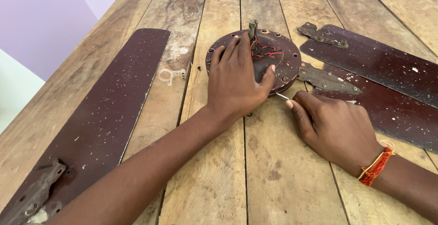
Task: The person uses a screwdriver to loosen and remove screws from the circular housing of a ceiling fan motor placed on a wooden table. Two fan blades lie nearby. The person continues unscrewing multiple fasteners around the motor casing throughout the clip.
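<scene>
Fan motor housing [283,56] sits at table [273,170] centre, 12 o'clock from you. Your left hand [235,81] lies flat, fingers spread, pinning it. Right hand [335,127] is closed on a thin metal tool [282,96] at its 5 o'clock rim. Probably heavy, rigid metal: grip the rim, spare the red wires [264,51].

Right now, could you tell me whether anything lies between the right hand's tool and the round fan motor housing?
Nothing visible does. The right hand holds a thin metal tool whose tip meets the motor housing edge, just below the left hand resting on top.
</scene>
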